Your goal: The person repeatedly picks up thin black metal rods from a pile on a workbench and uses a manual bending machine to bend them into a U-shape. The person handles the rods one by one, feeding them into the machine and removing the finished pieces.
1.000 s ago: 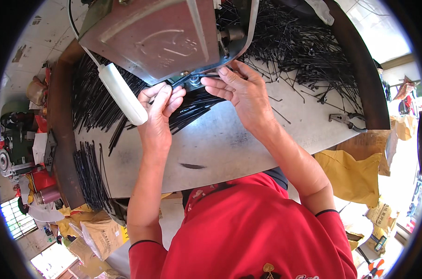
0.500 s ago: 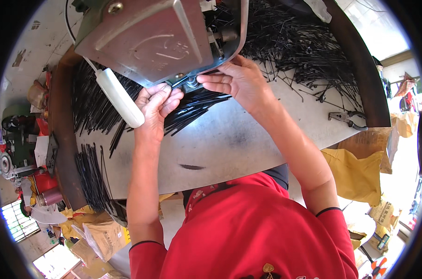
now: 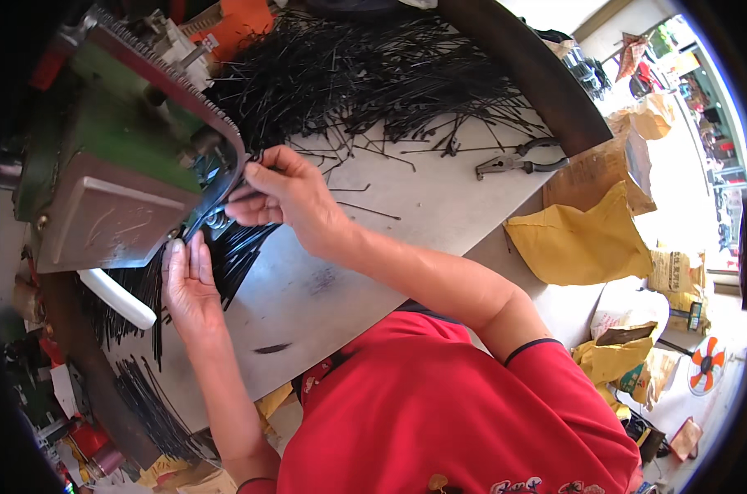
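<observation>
My right hand (image 3: 295, 198) is at the lip of a green and dull-red machine (image 3: 114, 214), thumb and forefinger pinched on a thin black rod (image 3: 232, 191), its other fingers curled below. The rod slants down and left past a small shiny metal part (image 3: 217, 220) under the machine. At the rod's lower end is my left hand (image 3: 192, 284), palm up, thumb and fingertips close together about it; the exact grip is partly hidden. Beneath the machine, a bundle of straight black rods (image 3: 242, 255) lies on the grey metal tabletop (image 3: 324, 284).
A large tangle of bent-ended black rods (image 3: 349, 74) covers the far side. Pliers (image 3: 518, 160) lie near the right edge, by a dark raised rim (image 3: 538, 74). A white lamp bar (image 3: 118, 298) hangs at left. More rods (image 3: 147, 403) lie near left; yellow sacking (image 3: 583, 239) is at right.
The view has turned to the right, so the machine and both hands appear farther left. My right hand stays pinched at the machine's lip; my left fingers look straighter than before.
</observation>
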{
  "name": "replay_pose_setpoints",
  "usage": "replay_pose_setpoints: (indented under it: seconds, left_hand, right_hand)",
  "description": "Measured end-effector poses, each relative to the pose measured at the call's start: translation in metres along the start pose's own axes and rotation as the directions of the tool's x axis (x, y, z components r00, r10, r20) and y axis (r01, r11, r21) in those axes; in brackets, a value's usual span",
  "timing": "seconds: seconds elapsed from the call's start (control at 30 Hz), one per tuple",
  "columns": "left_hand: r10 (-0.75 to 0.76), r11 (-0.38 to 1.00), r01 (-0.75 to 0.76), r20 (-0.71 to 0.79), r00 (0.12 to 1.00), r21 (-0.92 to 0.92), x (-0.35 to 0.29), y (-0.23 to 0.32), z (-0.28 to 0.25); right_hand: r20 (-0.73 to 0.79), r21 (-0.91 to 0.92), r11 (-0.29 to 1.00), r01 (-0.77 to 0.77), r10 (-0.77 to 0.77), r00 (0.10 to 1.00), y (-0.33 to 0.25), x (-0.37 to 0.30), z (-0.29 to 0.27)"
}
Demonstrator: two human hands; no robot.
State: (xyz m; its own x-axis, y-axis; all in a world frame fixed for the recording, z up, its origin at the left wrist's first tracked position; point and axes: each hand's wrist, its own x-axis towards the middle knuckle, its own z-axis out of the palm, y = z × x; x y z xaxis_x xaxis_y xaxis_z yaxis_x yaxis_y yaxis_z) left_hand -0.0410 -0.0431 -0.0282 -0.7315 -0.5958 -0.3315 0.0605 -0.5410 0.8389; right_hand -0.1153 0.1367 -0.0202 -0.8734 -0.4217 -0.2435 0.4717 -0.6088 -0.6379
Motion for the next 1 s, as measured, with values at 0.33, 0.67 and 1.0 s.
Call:
replay_pose_setpoints:
  seconds: [0.33, 0.67, 1.0]
  left_hand:
    - [-0.061, 0.993, 0.059, -0.017, 0.998, -0.100, -0.001, 0.016, -0.028]
    - [-0.064, 0.998, 0.064, -0.007, 0.998, -0.021, -0.021, 0.012, -0.022]
    - [-0.087, 0.996, 0.088, 0.050, 0.995, -0.020, -0.031, 0.004, -0.031]
  right_hand:
    - [0.183, -0.983, -0.114, 0.145, -0.502, 0.845, -0.090, -0.075, -0.090]
    - [0.409, -0.633, -0.774, 0.011, -0.322, 0.854, -0.146, -0.082, -0.152]
    - [0.525, -0.609, -0.771, 0.184, -0.219, 0.823, -0.149, -0.069, -0.163]
